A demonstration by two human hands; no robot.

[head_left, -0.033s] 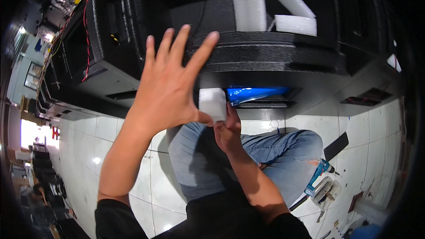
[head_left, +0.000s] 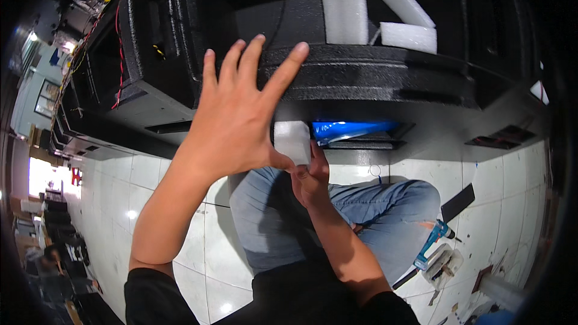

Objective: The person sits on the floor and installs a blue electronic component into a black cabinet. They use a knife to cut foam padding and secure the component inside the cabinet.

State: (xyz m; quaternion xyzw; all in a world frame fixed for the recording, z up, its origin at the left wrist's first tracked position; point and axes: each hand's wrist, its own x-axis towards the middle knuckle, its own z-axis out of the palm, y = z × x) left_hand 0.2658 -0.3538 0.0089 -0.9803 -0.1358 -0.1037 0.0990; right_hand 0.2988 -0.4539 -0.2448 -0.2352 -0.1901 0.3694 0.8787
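Observation:
A small white foam block (head_left: 291, 142) sits against the near face of the black cabinet (head_left: 355, 78), at the left end of a slot. My right hand (head_left: 311, 183) grips its lower right edge from below, with the fingers partly hidden behind the block. My left hand (head_left: 238, 111) is spread wide over the cabinet's front edge. Its thumb reaches down to the block's lower left corner, while the other fingers point up and hold nothing. Just right of the block, a shiny blue plastic-looking piece (head_left: 352, 129) shows inside the slot.
Several white foam strips (head_left: 344, 6) rest in the cabinet's upper recess. Red and black twisted wires (head_left: 119, 36) hang at the left. On the tiled floor at right lie a teal cordless drill (head_left: 431, 244), a flat black strip (head_left: 457, 203) and a tray of small parts (head_left: 444, 266).
The cabinet and foam strips sit slightly farther right in the picture. Both hands keep nearly the same pose around the foam block.

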